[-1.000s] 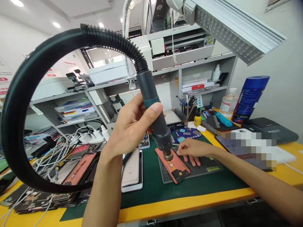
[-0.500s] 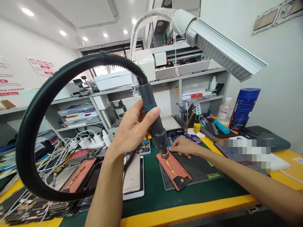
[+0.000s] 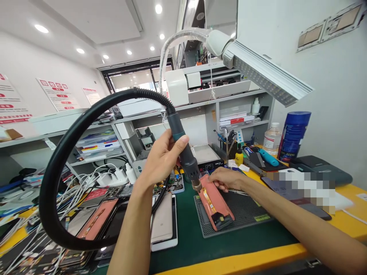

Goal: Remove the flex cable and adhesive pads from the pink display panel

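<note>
My left hand [image 3: 166,154] is wrapped round the dark handle of a hot-air gun [image 3: 187,156], whose metal nozzle points down at the upper left edge of a pink phone panel [image 3: 213,198]. A gold flex strip runs along the panel, with a black part at its lower end. The panel lies tilted over a grey perforated mat [image 3: 243,208]. My right hand [image 3: 225,178] has its fingers closed at the panel's upper right edge. Its fingertips are partly hidden, and the grip on the panel looks like a pinch.
A thick black hose [image 3: 47,183] loops at the left. A pale gold phone [image 3: 162,219] lies on a white device left of the mat. Piled phone parts and white cables are farther left. A lamp [image 3: 266,72] hangs above; a blue can [image 3: 294,135] stands at right.
The nozzle has shifted from above the panel's upper end to its left edge. The panel's upper end appears raised beside my right hand. The view has tilted upward slightly.
</note>
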The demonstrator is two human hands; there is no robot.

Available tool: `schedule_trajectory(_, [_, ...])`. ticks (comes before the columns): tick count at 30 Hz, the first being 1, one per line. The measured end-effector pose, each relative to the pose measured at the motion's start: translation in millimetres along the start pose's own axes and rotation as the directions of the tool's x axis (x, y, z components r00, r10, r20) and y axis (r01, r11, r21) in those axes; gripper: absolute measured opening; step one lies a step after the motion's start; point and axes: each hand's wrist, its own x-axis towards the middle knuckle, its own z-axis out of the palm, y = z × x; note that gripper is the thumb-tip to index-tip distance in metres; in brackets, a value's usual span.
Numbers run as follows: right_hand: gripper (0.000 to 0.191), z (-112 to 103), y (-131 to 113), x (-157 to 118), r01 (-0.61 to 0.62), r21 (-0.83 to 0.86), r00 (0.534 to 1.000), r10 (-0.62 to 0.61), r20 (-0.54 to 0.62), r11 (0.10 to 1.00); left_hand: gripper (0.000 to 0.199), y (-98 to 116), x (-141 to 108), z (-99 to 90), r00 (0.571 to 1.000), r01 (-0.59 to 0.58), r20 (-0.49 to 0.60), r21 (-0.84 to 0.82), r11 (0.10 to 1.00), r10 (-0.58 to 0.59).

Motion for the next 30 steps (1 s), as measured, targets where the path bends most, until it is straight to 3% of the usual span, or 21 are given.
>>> schedule_trajectory(5, [0.026, -14.1, 9.1, -14.5, 0.15, 0.229, 0.989, -0.142, -0.052, 0.962, 0.034, -5.5, 4.3, -10.1, 0.991, -0.014, -0.127, 0.121, 0.993, 0.03])
schedule_trajectory(13, [0.025, -6.9, 13.1, -17.2, 0.268, 0.426, 0.963, -0.256, -0.086, 0.864, 0.035, -17.6, 6.6, -28.6, 0.943, 0.07, -0.329, 0.346, 0.936, 0.051])
schedule_trajectory(19, [0.024, -2.7, 12.7, -19.0, 0.278, 0.481, 0.957, -0.281, -0.067, 0.831, 0.035, -23.7, 8.7, -23.8, 0.953, 0.064, -0.298, 0.381, 0.922, 0.057])
schedule_trajectory(25, [0.023, -2.6, 13.0, -17.7, 0.271, 0.506, 0.959, -0.274, -0.07, 0.819, 0.031, -24.3, 11.1, -17.7, 0.933, 0.054, -0.344, 0.431, 0.901, 0.109])
schedule_trajectory(30, [0.022, -3.8, 12.6, -18.2, 0.264, 0.515, 0.961, -0.266, -0.072, 0.816, 0.03, -24.5, 11.8, -16.2, 0.947, 0.056, -0.31, 0.427, 0.902, 0.088])
